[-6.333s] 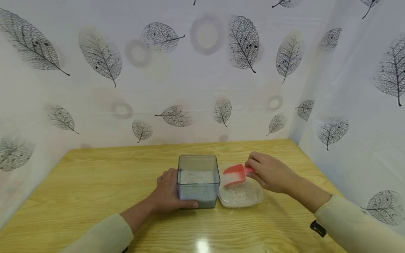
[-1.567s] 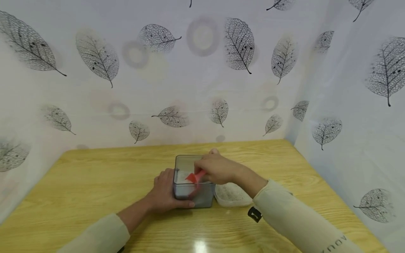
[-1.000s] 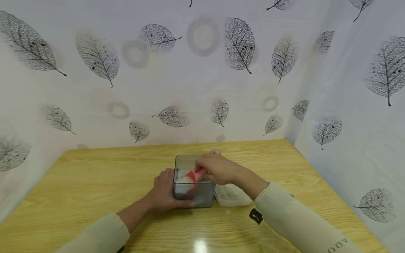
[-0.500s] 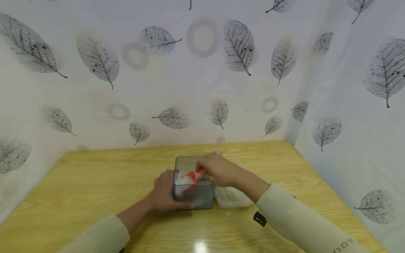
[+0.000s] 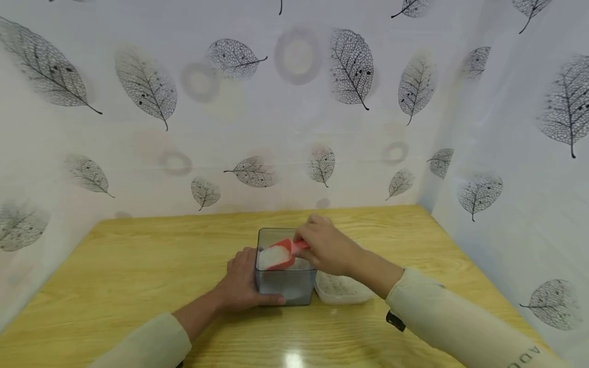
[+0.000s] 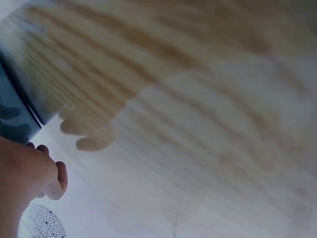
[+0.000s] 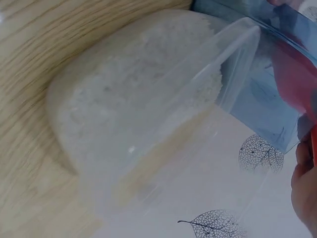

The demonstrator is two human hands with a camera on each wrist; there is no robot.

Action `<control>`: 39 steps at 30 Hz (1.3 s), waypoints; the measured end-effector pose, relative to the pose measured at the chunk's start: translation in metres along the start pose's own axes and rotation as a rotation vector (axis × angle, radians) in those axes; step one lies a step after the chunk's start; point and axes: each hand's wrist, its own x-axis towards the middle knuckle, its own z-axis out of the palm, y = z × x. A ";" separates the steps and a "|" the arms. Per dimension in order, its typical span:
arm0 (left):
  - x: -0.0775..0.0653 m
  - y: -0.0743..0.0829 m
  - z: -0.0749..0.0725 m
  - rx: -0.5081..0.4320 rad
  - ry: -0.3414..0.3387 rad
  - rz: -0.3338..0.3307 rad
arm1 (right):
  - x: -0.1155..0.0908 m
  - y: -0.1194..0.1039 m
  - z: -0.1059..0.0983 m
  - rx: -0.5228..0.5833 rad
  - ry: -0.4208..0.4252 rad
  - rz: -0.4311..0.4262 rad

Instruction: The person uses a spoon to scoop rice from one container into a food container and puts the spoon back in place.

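Observation:
My right hand [image 5: 329, 246] pinches the handle of a red scoop [image 5: 289, 262] over the open top of a smoky clear square box [image 5: 285, 286]. The scoop's bowl is heaped with white rice [image 5: 274, 254], and more rice lies in the box below it. With the thumb along its front and the fingers at its left side, my left hand [image 5: 241, 282] holds the box on the table. A clear plastic bowl [image 5: 340, 300] of rice stands against the box's right side, partly hidden by the right forearm. In the right wrist view, the scoop [image 7: 296, 82] shows red through the box wall.
The wooden table [image 5: 152, 266] reaches back to a white curtain [image 5: 294, 117] printed with dark leaves, which also runs along the right side. A black strap [image 5: 395, 321] hangs under the right sleeve.
Earlier the right hand held the scoop over the plastic bowl, then dipped it into the box. Since then the scoop has risen and levelled, now full of rice. The left hand has stayed put.

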 end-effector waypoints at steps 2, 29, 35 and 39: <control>0.000 0.000 0.001 0.006 0.001 -0.002 | -0.004 0.000 0.000 -0.003 0.028 0.008; 0.000 0.000 0.001 -0.003 0.017 0.006 | -0.032 0.003 -0.006 0.198 0.221 0.089; 0.000 0.000 0.000 -0.007 0.011 -0.002 | -0.040 0.013 -0.014 0.185 0.301 0.099; 0.000 0.001 0.000 -0.005 0.008 -0.007 | -0.048 0.020 -0.019 0.173 0.346 0.095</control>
